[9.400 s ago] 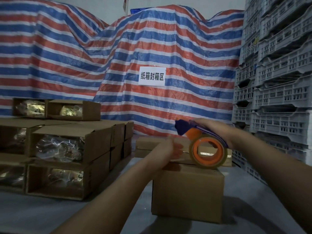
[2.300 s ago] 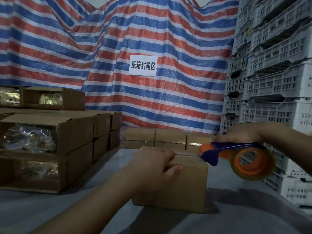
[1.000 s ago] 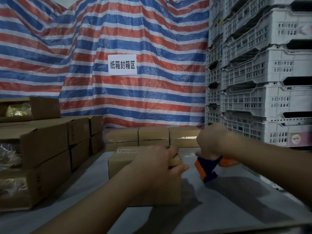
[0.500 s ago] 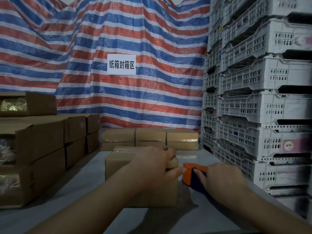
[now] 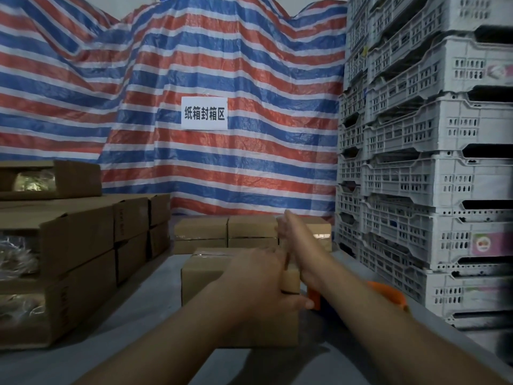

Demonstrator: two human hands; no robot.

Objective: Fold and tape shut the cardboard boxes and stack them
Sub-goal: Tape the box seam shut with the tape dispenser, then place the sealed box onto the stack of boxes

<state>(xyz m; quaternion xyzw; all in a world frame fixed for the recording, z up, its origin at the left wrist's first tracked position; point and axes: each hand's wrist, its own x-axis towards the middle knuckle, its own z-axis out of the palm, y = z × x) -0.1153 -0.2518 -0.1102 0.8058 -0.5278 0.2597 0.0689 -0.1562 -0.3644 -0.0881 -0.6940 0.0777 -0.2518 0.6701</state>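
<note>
A small brown cardboard box (image 5: 205, 284) with its flaps down stands in the middle of the grey table (image 5: 133, 315). My left hand (image 5: 258, 276) holds its near right top corner, fingers over the top and thumb on the near face. My right hand (image 5: 294, 240) reaches along the box's right side with straight fingers pointing away, holding nothing. The orange and blue tape dispenser (image 5: 388, 295) lies on the table to the right of the box, partly hidden behind my right forearm.
Three closed boxes (image 5: 249, 232) sit in a row at the back. Stacked open boxes (image 5: 69, 245) with plastic-wrapped contents fill the left side. White plastic crates (image 5: 430, 190) tower on the right. A striped tarp with a white sign (image 5: 204, 113) hangs behind.
My right hand set the tape dispenser down on the table at the right, let go of it, and moved up along the box's right side. My left hand stayed on the box.
</note>
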